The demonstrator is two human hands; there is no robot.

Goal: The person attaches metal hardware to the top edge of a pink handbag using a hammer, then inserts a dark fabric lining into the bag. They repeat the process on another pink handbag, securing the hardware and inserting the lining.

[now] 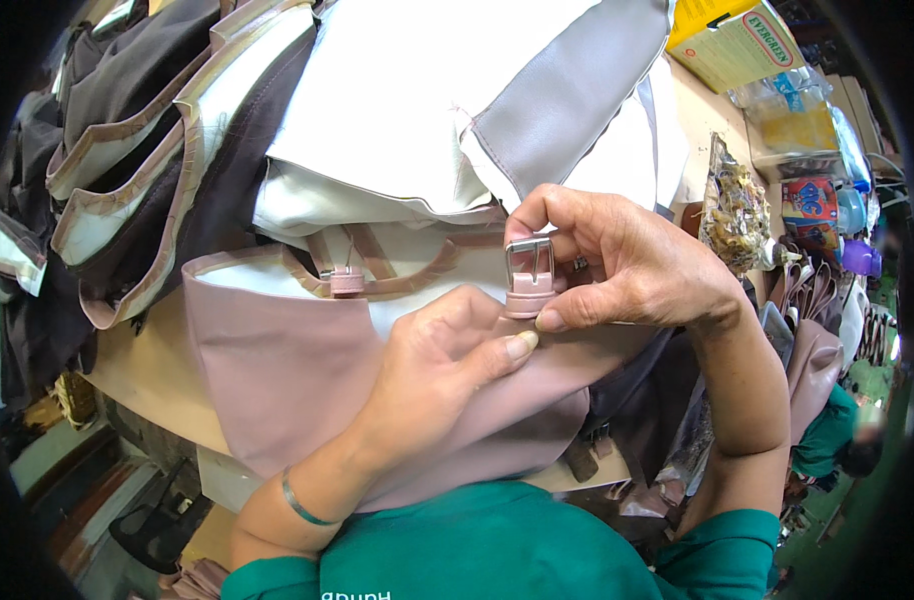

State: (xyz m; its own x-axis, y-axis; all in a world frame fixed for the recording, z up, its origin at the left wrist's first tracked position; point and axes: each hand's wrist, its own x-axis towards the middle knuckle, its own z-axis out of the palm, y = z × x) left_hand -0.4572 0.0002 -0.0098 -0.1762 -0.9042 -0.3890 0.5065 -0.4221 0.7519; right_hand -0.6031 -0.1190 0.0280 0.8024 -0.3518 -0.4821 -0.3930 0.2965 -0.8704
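A dusty-pink leather bag piece [287,360] with a pale lining lies across my lap side of the table. On its upper edge sits a short pink buckle strap [529,302], with a silver buckle [512,262] standing upright at its end. My right hand [627,265] pinches this strap, thumb in front and fingers behind the buckle. Just left of it, my left hand [437,350] grips the edge of the bag piece, its thumb pressed on the front; its other fingers are partly hidden. A second buckle strap [346,282] is fixed further left on the same edge.
White-lined panels [377,110] with a grey strip [567,100] are heaped beyond my hands. Dark pieces with tan edges [177,200] hang at left. At right stand a yellow box [727,45], a scrap-filled plastic bag [734,210] and a purple-capped container [859,257]. A person in green sits far right.
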